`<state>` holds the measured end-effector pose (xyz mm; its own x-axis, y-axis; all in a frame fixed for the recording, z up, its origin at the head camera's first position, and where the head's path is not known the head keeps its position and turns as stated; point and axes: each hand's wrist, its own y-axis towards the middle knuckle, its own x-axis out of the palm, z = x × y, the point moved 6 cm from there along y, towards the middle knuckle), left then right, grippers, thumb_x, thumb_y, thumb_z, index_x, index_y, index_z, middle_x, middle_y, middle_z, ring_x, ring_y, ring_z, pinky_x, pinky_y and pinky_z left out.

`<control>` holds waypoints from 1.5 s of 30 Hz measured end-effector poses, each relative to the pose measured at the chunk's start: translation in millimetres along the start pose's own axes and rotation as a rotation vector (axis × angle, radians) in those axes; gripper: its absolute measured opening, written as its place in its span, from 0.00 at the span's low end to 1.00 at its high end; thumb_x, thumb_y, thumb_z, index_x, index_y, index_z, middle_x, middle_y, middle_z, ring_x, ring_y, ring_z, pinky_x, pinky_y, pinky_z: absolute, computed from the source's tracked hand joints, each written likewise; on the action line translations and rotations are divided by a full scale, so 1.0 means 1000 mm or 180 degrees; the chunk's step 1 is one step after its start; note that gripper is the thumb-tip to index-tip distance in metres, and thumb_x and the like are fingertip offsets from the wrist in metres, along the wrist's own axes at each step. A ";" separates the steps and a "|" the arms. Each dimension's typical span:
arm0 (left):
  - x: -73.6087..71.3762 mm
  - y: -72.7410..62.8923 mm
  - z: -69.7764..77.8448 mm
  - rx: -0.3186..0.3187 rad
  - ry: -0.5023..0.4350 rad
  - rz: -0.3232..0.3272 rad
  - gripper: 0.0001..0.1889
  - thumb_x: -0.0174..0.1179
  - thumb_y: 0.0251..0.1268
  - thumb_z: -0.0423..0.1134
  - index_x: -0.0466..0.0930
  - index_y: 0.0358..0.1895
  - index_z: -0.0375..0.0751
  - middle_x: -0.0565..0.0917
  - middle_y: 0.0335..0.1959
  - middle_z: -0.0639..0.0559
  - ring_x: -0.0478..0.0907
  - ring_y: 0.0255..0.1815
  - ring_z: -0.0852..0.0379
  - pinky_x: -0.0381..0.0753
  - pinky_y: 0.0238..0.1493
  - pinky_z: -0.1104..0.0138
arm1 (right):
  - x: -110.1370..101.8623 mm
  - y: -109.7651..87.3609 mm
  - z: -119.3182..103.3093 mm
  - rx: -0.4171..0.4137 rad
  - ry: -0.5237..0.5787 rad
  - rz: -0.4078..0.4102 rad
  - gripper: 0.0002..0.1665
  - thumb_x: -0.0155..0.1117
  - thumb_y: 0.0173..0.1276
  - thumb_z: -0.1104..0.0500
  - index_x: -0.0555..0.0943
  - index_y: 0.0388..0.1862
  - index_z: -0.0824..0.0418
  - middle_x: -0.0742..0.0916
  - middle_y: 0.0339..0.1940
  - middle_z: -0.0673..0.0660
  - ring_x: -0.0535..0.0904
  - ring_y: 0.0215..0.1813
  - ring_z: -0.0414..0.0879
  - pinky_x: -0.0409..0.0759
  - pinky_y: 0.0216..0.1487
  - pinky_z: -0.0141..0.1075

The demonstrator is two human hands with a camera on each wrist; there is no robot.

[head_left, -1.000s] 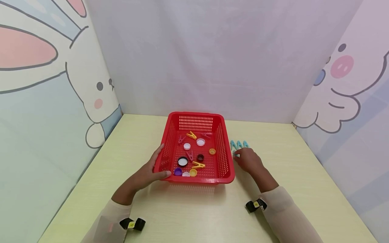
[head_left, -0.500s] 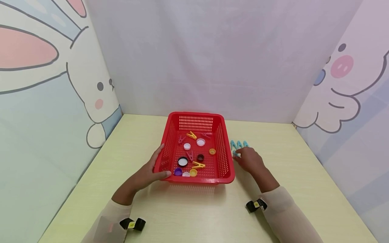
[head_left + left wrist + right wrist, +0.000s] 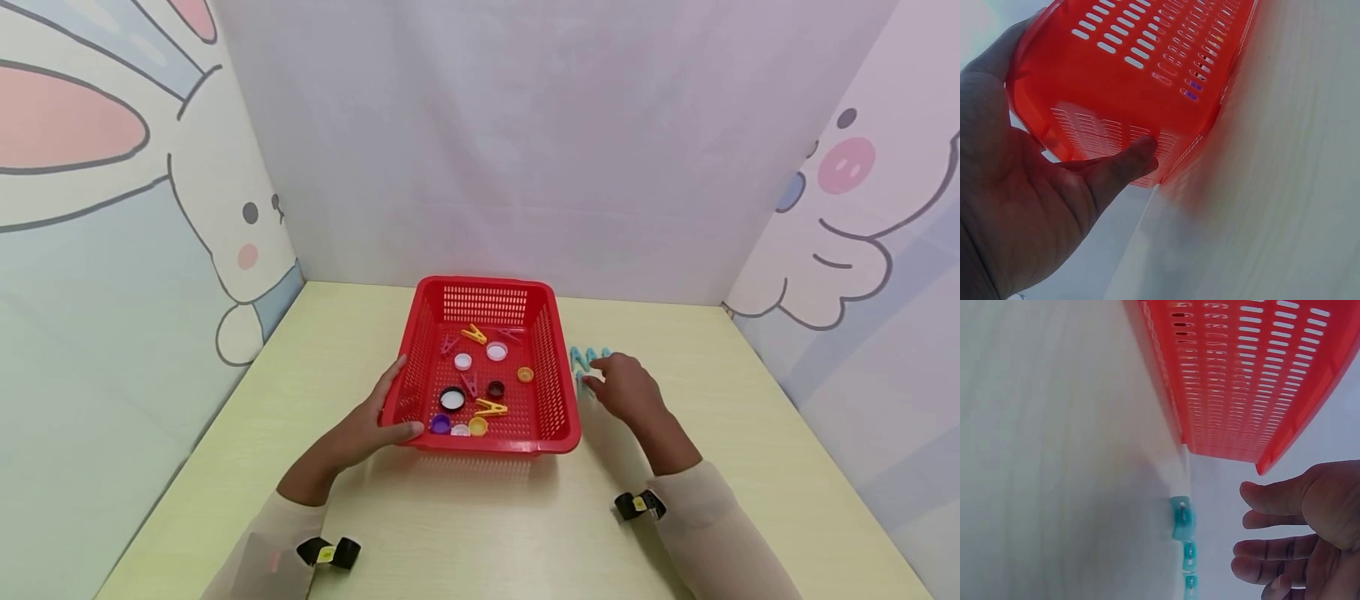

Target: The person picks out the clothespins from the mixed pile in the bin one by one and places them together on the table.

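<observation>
The nearest teal clip (image 3: 580, 384) lies apart, just left of the right grip (image 3: 632, 392).

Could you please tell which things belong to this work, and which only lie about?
Likely in use:
red basket, gripped by the left hand
teal clips, near the right hand

Probably just lying about inside:
yellow clips
pink clips
caps

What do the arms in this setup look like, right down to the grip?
They're a person's arms. The left grip and right grip are simply ungloved human hands. The left sleeve and right sleeve are light beige. A small black device with a yellow label sits by the left wrist; a similar device by the right. I see no cables.
</observation>
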<state>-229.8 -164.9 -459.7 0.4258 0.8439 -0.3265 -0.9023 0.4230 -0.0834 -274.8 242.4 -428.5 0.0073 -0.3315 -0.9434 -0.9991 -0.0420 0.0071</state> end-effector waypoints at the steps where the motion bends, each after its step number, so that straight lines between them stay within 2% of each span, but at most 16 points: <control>1: 0.000 0.000 0.000 0.0011 -0.0008 0.0000 0.66 0.78 0.62 0.51 0.34 0.91 0.63 0.62 0.83 0.37 0.63 0.82 0.30 0.93 0.57 0.50 | -0.002 0.000 0.000 -0.0007 0.0005 0.0023 0.26 0.72 0.78 0.54 0.86 0.67 0.67 0.89 0.61 0.72 0.88 0.59 0.67 0.90 0.36 0.49; 6: 0.001 0.001 0.000 0.0021 -0.0033 0.0002 0.66 0.79 0.62 0.50 0.34 0.91 0.63 0.62 0.83 0.36 0.63 0.83 0.30 0.93 0.58 0.50 | -0.008 -0.003 -0.003 -0.0029 0.0009 0.0085 0.26 0.72 0.78 0.53 0.86 0.67 0.67 0.88 0.59 0.72 0.88 0.57 0.66 0.89 0.36 0.48; 14: 0.002 0.000 0.001 -0.0001 -0.0075 -0.0008 0.66 0.79 0.62 0.49 0.34 0.91 0.62 0.62 0.83 0.36 0.63 0.83 0.30 0.93 0.59 0.49 | -0.018 -0.008 -0.017 -0.0173 0.0026 0.0319 0.26 0.72 0.77 0.54 0.86 0.68 0.67 0.88 0.55 0.70 0.86 0.43 0.57 0.85 0.30 0.43; 25: 0.001 0.000 -0.001 0.0001 -0.0086 -0.0009 0.65 0.78 0.63 0.48 0.34 0.91 0.63 0.62 0.83 0.36 0.64 0.83 0.31 0.93 0.59 0.49 | -0.032 -0.013 -0.041 -0.0187 -0.0033 0.0616 0.26 0.70 0.79 0.52 0.85 0.68 0.67 0.88 0.55 0.69 0.88 0.45 0.59 0.92 0.37 0.50; 29: 0.001 0.000 -0.002 -0.0009 -0.0074 -0.0011 0.65 0.77 0.64 0.48 0.34 0.91 0.63 0.63 0.83 0.36 0.64 0.82 0.31 0.93 0.59 0.49 | -0.036 -0.012 -0.050 -0.0204 -0.0094 0.0634 0.27 0.70 0.79 0.52 0.84 0.69 0.66 0.88 0.57 0.68 0.88 0.47 0.60 0.93 0.38 0.50; 36: 0.002 -0.001 0.000 -0.0001 -0.0091 -0.0018 0.64 0.77 0.64 0.47 0.34 0.91 0.63 0.62 0.83 0.36 0.64 0.82 0.30 0.93 0.59 0.49 | -0.042 -0.009 -0.070 -0.0347 -0.0185 0.0641 0.27 0.71 0.79 0.53 0.84 0.69 0.67 0.88 0.55 0.67 0.88 0.45 0.57 0.92 0.38 0.48; 42: 0.002 -0.001 -0.001 -0.0001 -0.0075 -0.0016 0.64 0.77 0.64 0.48 0.34 0.91 0.63 0.62 0.83 0.36 0.64 0.82 0.30 0.93 0.59 0.49 | -0.040 -0.003 -0.087 -0.0402 -0.0224 0.0515 0.27 0.76 0.74 0.53 0.86 0.67 0.65 0.88 0.54 0.65 0.88 0.41 0.53 0.94 0.39 0.46; 45: 0.001 -0.001 -0.001 -0.0002 -0.0077 -0.0018 0.65 0.77 0.64 0.48 0.34 0.91 0.63 0.62 0.83 0.36 0.64 0.82 0.30 0.93 0.59 0.49 | -0.036 0.000 -0.095 -0.0451 -0.0297 0.0431 0.29 0.79 0.71 0.53 0.86 0.66 0.65 0.88 0.55 0.65 0.89 0.43 0.54 0.95 0.42 0.47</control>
<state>-228.7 -164.4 -461.2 0.4323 0.8492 -0.3032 -0.8999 0.4275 -0.0857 -270.9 164.8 -362.9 -0.1370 -0.2548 -0.9572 -0.9748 -0.1373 0.1760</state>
